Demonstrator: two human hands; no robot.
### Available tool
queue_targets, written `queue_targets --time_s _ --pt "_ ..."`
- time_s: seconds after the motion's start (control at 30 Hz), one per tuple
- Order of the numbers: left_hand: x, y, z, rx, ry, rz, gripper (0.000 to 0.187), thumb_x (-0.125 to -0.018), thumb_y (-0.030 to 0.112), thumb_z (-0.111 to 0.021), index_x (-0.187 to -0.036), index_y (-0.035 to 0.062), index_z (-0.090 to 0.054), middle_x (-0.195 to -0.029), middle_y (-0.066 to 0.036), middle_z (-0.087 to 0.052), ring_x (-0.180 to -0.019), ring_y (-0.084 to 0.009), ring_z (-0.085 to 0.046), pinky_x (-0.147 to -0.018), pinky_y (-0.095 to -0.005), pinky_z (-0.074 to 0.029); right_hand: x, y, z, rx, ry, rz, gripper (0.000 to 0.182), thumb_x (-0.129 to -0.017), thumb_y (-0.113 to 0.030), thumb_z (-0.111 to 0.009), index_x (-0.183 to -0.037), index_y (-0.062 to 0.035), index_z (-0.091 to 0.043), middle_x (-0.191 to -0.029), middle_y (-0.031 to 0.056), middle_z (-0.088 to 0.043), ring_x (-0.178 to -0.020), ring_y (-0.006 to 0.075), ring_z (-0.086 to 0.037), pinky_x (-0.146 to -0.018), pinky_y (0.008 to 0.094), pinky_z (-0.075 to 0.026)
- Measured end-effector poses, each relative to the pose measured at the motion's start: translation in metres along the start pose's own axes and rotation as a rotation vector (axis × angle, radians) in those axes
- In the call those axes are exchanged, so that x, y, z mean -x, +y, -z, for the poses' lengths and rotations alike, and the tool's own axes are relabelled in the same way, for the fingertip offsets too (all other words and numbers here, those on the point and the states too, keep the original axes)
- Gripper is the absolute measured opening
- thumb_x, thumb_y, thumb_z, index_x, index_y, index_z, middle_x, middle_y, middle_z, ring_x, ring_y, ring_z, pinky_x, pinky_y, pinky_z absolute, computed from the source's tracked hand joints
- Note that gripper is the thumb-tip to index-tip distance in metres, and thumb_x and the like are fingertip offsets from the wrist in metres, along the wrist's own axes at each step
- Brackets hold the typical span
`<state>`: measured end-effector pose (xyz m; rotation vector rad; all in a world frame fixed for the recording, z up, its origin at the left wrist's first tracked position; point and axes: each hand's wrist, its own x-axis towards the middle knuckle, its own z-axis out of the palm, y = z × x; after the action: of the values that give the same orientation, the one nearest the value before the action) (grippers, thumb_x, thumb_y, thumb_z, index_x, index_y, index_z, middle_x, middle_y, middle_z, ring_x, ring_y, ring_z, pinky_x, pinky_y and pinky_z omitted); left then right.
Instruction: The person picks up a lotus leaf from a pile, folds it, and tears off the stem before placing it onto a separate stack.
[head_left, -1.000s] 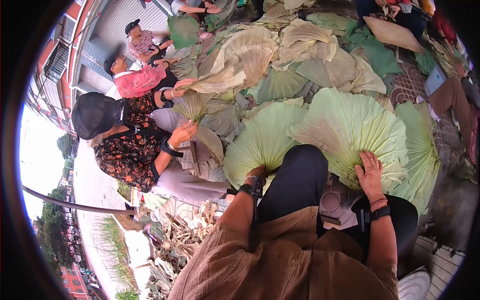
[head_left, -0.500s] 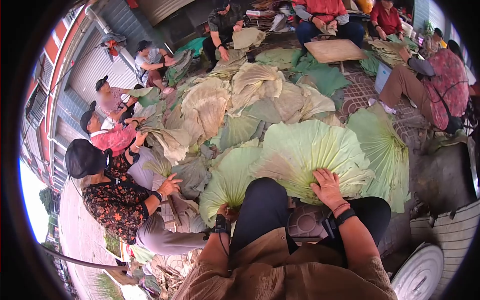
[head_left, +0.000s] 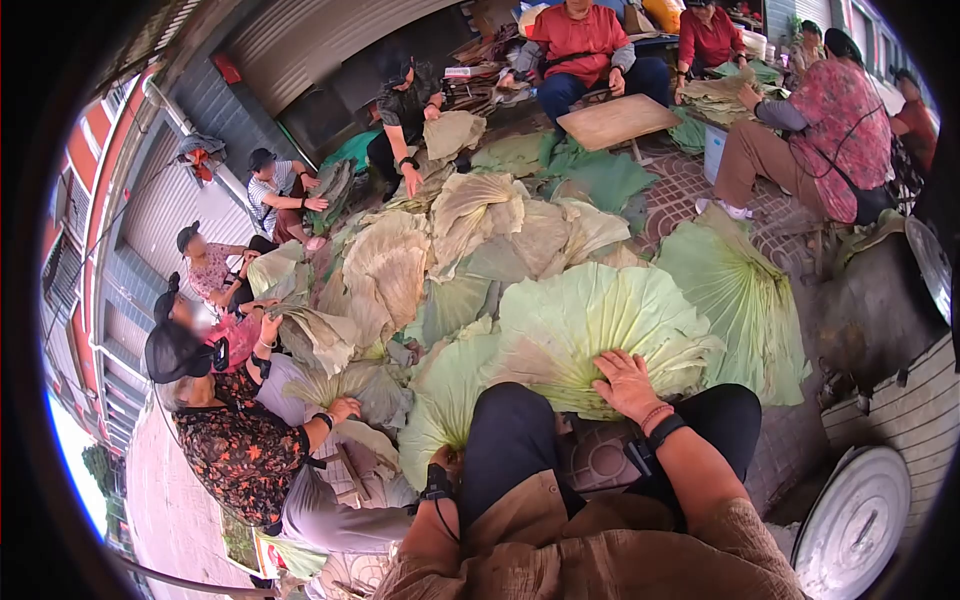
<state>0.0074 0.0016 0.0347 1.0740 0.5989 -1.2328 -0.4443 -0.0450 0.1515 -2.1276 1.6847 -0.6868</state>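
Under my right hand (head_left: 626, 384) is a broad pale-green lotus leaf (head_left: 590, 320) with brownish patches, spread over my knees. That hand lies flat on it near the lower edge, fingers stretched out. My left hand (head_left: 447, 459), beside my left knee, is closed on the lower edge of another green lotus leaf (head_left: 445, 390); the knee and leaf partly hide its fingers. To the right, a stack of green lotus leaves (head_left: 735, 300) lies fanned on the paving. Ahead is a large heap of dried, tan and green leaves (head_left: 385, 270).
Close on my left sits a person in a flowered shirt (head_left: 240, 440), one hand on leaves. Several other people sit around the heap. A wooden board (head_left: 618, 121) stands beyond it. At right are a dark vessel (head_left: 870, 310) and a round metal lid (head_left: 855, 525).
The view has turned a little, so the surroundings sit differently. My right hand stays flat on the leaf and my left stays at its leaf's edge. The neighbour's hand has lowered onto the leaves.
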Motion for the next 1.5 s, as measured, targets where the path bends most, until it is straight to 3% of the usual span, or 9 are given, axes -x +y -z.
queue_targets --time_s 0.13,0.37,0.47,0.63,0.7,1.1,1.27,1.4,1.5 --pt "-0.055 0.024 0.020 -0.112 -0.227 0.073 0.013 -0.086 0.016 -0.051 -0.090 0.0044 -0.052 -0.081 -0.006 -0.054 -0.059 -0.0191 -0.052 -0.069 -0.0330 -0.049 0.001 -0.002 0.004 -0.011 -0.032 -0.005 0.048 -0.082 -0.034 -0.054 -0.125 -0.0129 -0.049 -0.134 0.0065 -0.045 -0.129 0.0255 -0.033 -0.106 0.0495 -0.021" --pt "0.057 0.008 -0.028 0.200 -0.007 -0.014 0.015 -0.076 0.012 -0.056 -0.088 0.0055 -0.049 -0.080 -0.004 -0.056 -0.058 -0.0211 -0.053 -0.077 -0.0390 -0.045 0.001 0.000 -0.004 -0.018 -0.001 0.012 0.048 -0.082 -0.035 -0.055 -0.124 -0.0127 -0.049 -0.133 0.0069 -0.045 -0.128 0.0255 -0.033 -0.105 0.0494 -0.022" --pt "0.053 0.011 -0.029 0.082 -0.162 -0.014 0.033 -0.073 0.010 -0.055 -0.103 -0.0004 -0.047 -0.095 -0.013 -0.054 -0.091 -0.0316 -0.054 -0.089 -0.0488 -0.040 0.000 0.000 -0.006 -0.020 -0.002 0.023 0.048 -0.081 -0.034 -0.055 -0.123 -0.0125 -0.049 -0.132 0.0066 -0.046 -0.128 0.0251 -0.033 -0.105 0.0485 -0.021" --pt "0.090 0.006 -0.062 0.096 -0.032 -0.177 0.034 -0.070 0.004 -0.053 -0.101 -0.0070 -0.048 -0.105 -0.021 -0.051 -0.103 -0.0420 -0.047 -0.100 -0.0562 -0.033 0.000 -0.001 -0.011 -0.028 0.006 0.019 0.047 -0.081 -0.034 -0.055 -0.123 -0.0126 -0.050 -0.132 0.0061 -0.046 -0.127 0.0250 -0.034 -0.105 0.0487 -0.022" --pt "0.092 0.014 -0.059 -0.067 -0.400 -0.178 0.037 -0.068 0.004 -0.054 -0.103 -0.0065 -0.048 -0.107 -0.021 -0.053 -0.103 -0.0403 -0.048 -0.098 -0.0548 -0.035 0.001 0.000 -0.013 -0.032 0.000 0.022 0.047 -0.081 -0.034 -0.055 -0.123 -0.0127 -0.050 -0.132 0.0060 -0.046 -0.127 0.0250 -0.035 -0.105 0.0491 -0.022" --pt "0.228 0.015 -0.170 -0.137 -0.922 -0.215 0.026 -0.067 0.004 -0.061 -0.093 0.0037 -0.056 -0.104 -0.011 -0.062 -0.095 -0.0297 -0.055 -0.087 -0.0447 -0.041 0.002 0.004 -0.024 -0.062 0.039 0.048 0.048 -0.079 -0.031 -0.058 -0.123 -0.0123 -0.051 -0.129 0.0089 -0.048 -0.126 0.0277 -0.036 -0.104 0.0494 -0.024" --pt "0.255 -0.016 -0.212 -0.052 -1.176 -0.013 0.046 -0.072 0.003 -0.054 -0.117 -0.0011 -0.052 -0.122 -0.015 -0.055 -0.118 -0.0321 -0.047 -0.100 -0.0496 -0.034 -0.002 0.007 -0.021 -0.023 0.025 0.039 0.049 -0.081 -0.032 -0.057 -0.124 -0.0119 -0.049 -0.131 0.0080 -0.046 -0.127 0.0269 -0.035 -0.104 0.0490 -0.023" --pt "0.273 -0.058 -0.246 -0.006 -1.355 0.262 0.045 -0.074 0.003 -0.051 -0.119 -0.0016 -0.051 -0.122 -0.016 -0.055 -0.116 -0.0318 -0.049 -0.100 -0.0491 -0.035 0.000 0.003 -0.015 -0.032 0.008 0.024 0.049 -0.081 -0.033 -0.056 -0.125 -0.0122 -0.049 -0.132 0.0074 -0.046 -0.127 0.0265 -0.035 -0.104 0.0489 -0.023" --pt "0.272 -0.102 -0.258 -0.023 -1.246 0.302 0.040 -0.073 0.002 -0.054 -0.113 -0.0047 -0.053 -0.117 -0.018 -0.058 -0.111 -0.0326 -0.053 -0.097 -0.0495 -0.039 0.000 0.003 -0.013 -0.041 0.004 0.011 0.049 -0.081 -0.033 -0.057 -0.125 -0.0122 -0.049 -0.132 0.0073 -0.046 -0.127 0.0262 -0.035 -0.105 0.0489 -0.023"
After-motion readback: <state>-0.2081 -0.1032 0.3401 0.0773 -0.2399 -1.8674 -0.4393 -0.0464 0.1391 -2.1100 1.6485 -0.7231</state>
